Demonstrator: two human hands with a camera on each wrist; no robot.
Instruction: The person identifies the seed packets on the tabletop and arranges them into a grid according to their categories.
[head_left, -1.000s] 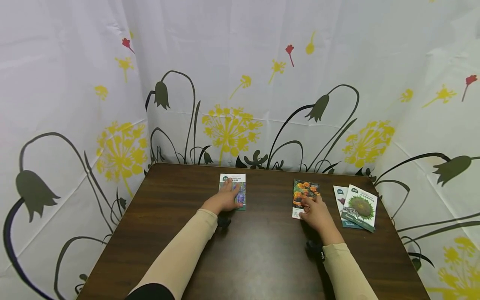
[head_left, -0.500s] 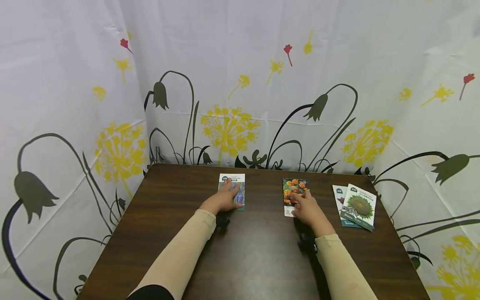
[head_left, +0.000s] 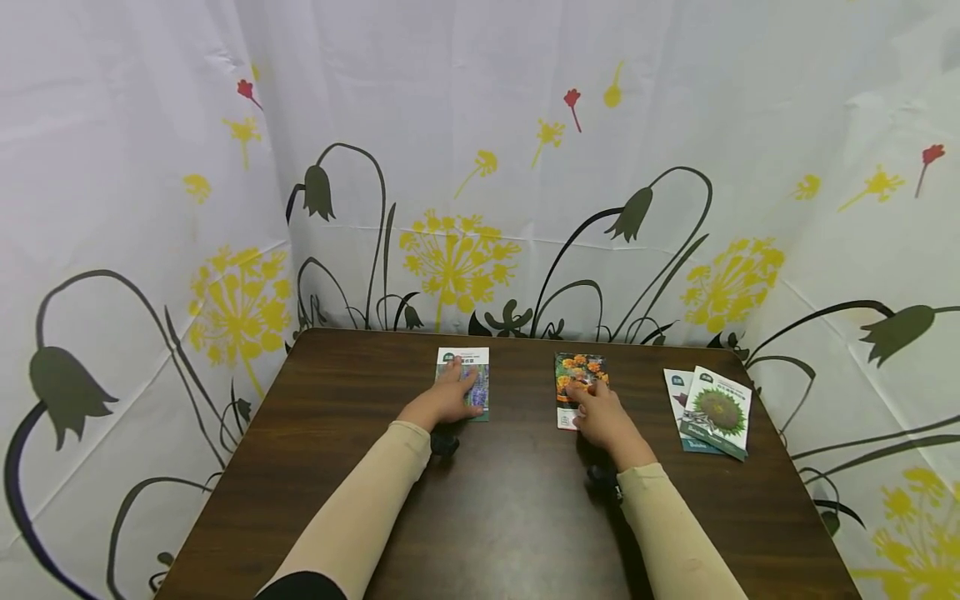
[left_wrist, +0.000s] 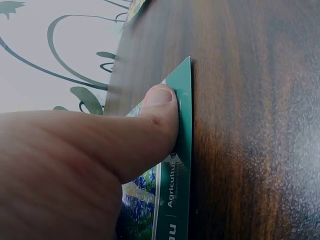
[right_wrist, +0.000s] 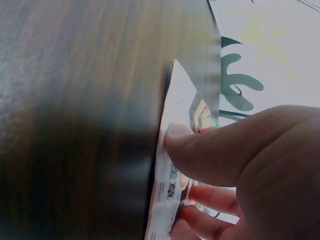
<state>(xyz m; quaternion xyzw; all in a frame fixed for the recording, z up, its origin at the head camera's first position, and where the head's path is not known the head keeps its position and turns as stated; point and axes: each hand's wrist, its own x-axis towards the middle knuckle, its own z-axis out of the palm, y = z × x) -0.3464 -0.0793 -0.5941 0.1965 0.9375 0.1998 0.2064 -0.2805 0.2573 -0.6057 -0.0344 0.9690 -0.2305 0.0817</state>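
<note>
In the head view a seed packet with purple-blue flowers [head_left: 482, 383] lies flat at the far middle of the table. My left hand [head_left: 442, 402] rests on it with fingers spread, covering part of its face. The left wrist view has my thumb pressing near the packet's green edge [left_wrist: 181, 200]. To the right, a seed packet with orange flowers [head_left: 572, 362] is under my right hand [head_left: 606, 421]. In the right wrist view, thumb and fingertips touch the face of this packet [right_wrist: 175, 102], close over the wood.
A sunflower seed packet [head_left: 720, 408] overlaps another seed packet [head_left: 678, 385] near the right edge of the brown wooden table [head_left: 510, 517]. A white curtain with printed flowers [head_left: 525, 167] stands right behind the table's far edge.
My right hand has moved left with the orange-flower packet, bringing it nearer to the purple-flower one. The left hand and its packet stay in place.
</note>
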